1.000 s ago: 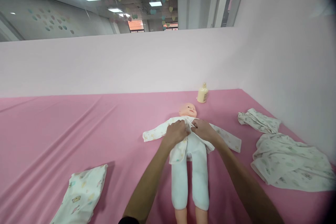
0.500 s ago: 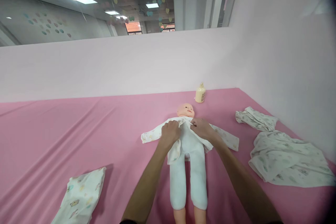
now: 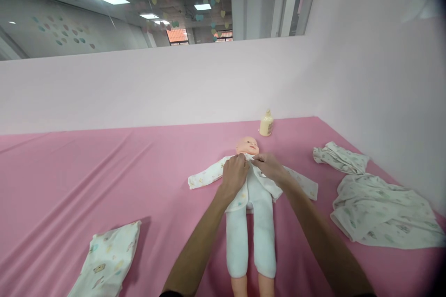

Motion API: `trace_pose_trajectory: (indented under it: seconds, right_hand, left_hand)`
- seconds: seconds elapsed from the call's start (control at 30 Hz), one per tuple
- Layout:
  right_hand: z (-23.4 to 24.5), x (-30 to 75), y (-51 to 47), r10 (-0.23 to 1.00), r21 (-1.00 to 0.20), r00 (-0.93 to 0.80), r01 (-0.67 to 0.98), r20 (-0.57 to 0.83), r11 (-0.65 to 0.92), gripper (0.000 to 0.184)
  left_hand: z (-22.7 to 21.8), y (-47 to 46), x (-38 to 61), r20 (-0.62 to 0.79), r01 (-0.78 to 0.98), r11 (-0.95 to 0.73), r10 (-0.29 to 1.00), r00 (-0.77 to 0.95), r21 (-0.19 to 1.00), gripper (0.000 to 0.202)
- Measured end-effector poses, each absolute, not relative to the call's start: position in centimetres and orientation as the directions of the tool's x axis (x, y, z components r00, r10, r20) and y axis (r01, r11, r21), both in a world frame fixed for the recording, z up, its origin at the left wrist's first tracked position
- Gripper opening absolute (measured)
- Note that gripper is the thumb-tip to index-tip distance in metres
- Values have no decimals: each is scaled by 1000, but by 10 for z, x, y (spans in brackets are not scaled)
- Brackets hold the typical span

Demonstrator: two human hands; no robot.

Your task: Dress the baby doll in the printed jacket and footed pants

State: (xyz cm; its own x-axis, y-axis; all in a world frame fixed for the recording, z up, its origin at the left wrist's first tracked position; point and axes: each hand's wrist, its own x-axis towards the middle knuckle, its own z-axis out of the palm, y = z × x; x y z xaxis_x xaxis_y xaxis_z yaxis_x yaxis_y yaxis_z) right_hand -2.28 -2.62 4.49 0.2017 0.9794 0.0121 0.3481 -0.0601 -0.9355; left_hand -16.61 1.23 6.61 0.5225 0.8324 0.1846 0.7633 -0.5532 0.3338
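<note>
A baby doll (image 3: 259, 195) with a white cloth body lies on its back, head away from me. It wears a white printed baby shirt (image 3: 206, 177) that hangs open down the front, both sleeves spread sideways. My left hand (image 3: 235, 171) is closed on the shirt's left front edge near the doll's neck. Just beside it, my right hand (image 3: 269, 166) pinches the right front edge close to the collar. The fingertips of both hands nearly meet over the upper chest, and the exact grip on the fabric is partly hidden.
A pink sheet (image 3: 167, 185) covers the surface. Folded printed cloth (image 3: 109, 257) lies at the front left, and crumpled printed clothes (image 3: 383, 209) lie on the right. A cream pump bottle (image 3: 266, 124) stands behind the doll's head, before the white wall (image 3: 156, 88).
My left hand has moved right and slightly up, drawing the left front of the shirt across the doll's chest towards my right hand. My right hand has barely moved.
</note>
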Motion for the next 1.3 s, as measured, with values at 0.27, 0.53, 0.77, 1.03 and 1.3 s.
trace_pose_trajectory:
  seconds: [0.27, 0.53, 0.77, 1.03, 1.3]
  right_hand:
    - [48, -28, -28, 970, -969, 242, 237, -11, -71, 27]
    - [56, -35, -33, 967, -955, 251, 295, 48, -29, 31]
    - [63, -32, -39, 985, -931, 133, 361, 109, 54, 23]
    - [50, -25, -29, 986, -976, 136, 204, 101, 72, 27]
    - [36, -36, -20, 955, -918, 203, 375, 216, 128, 30]
  left_hand:
    - [61, 9, -162, 217, 766, -580, 814, 539, 276, 22]
    - [53, 12, -160, 271, 742, -591, 806, 526, 317, 23]
    - [48, 19, -160, 337, 674, -596, 803, 492, 435, 20]
    - [44, 28, -159, 348, 549, -537, 840, 416, 640, 20]
    - [40, 42, -170, 18, 183, -139, 841, 541, 973, 10]
